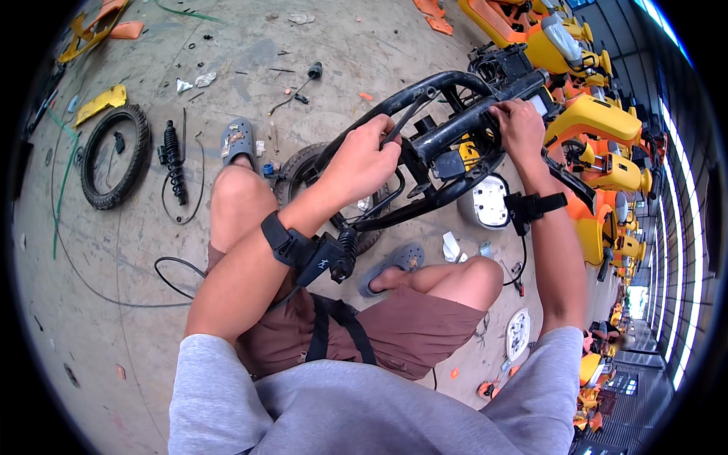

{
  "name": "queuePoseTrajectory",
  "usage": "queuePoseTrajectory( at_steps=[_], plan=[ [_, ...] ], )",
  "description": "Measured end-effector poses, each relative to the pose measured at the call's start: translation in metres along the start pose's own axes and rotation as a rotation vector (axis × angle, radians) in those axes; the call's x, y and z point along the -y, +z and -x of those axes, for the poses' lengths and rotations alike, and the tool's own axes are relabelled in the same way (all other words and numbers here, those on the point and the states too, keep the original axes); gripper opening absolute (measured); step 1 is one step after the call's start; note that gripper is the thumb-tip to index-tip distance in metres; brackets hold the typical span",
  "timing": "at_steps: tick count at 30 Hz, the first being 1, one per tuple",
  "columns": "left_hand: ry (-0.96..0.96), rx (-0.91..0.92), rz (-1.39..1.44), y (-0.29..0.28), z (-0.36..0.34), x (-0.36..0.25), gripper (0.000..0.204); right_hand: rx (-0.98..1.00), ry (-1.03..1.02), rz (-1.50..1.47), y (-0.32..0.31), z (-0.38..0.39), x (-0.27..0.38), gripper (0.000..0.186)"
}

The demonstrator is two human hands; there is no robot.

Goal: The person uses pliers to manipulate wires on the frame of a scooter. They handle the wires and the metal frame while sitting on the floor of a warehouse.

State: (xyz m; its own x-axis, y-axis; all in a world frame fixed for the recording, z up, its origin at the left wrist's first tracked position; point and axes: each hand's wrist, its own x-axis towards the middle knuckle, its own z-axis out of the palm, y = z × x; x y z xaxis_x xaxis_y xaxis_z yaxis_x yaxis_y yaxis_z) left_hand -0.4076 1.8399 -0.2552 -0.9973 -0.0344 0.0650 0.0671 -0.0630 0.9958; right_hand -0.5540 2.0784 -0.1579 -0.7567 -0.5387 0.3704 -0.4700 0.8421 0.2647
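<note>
Two bare hands of yours are up at the black vehicle frame [458,130], which slants across the upper centre of the frame of view, from just above your lap toward the upper right. Your left hand [362,159], near the centre, has its fingers curled around a slim black bar [411,116] that points up and right, over the frame's tubes. Your right hand [520,127], farther right and a little higher, is bent with its fingertips at the frame's right side; whether they grasp a part or only touch it, you cannot tell from this view.

Below your left hand, a coil shock absorber [347,249] hangs beside your wrist, and a wheel [297,168] shows partly behind the frame. Beneath your right forearm, right of centre, you have a white housing [487,203] on the floor. Your feet wear grey clogs, one [238,139] left of the frame and the other [405,260] below it.

Toward the left of the picture lie a loose tyre [139,161] and, just beside it, another black shock [174,163]; a yellow panel [101,103] sits above the tyre. Along the right side, yellow and orange vehicle bodies [595,121] stand in a row.
</note>
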Motion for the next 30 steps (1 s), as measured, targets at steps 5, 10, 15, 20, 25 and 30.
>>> queuePoseTrajectory(
  at_steps=[5, 10, 15, 20, 25, 30],
  plan=[
    [-0.038, 0.022, -0.042, 0.003, 0.0, -0.003, 0.013, 0.069, 0.02, -0.206, -0.001, 0.003, -0.012, 0.016],
    [-0.046, 0.052, -0.076, 0.006, -0.001, -0.002, 0.013, 0.094, 0.017, -0.172, -0.008, 0.001, -0.011, 0.015],
    [-0.03, 0.054, -0.102, 0.014, 0.0, 0.002, 0.013, -0.001, 0.08, -0.04, -0.003, 0.008, -0.006, 0.018],
    [-0.022, 0.051, -0.103, 0.017, 0.0, -0.001, 0.017, 0.011, 0.187, 0.052, -0.002, 0.005, 0.007, 0.028],
    [-0.076, 0.08, -0.095, 0.023, 0.002, -0.004, 0.017, -0.065, 0.063, -0.056, 0.001, 0.011, -0.009, 0.016],
    [-0.102, 0.088, -0.099, 0.025, 0.004, -0.007, 0.016, -0.082, 0.152, 0.129, 0.004, 0.01, 0.002, 0.021]
  ],
)
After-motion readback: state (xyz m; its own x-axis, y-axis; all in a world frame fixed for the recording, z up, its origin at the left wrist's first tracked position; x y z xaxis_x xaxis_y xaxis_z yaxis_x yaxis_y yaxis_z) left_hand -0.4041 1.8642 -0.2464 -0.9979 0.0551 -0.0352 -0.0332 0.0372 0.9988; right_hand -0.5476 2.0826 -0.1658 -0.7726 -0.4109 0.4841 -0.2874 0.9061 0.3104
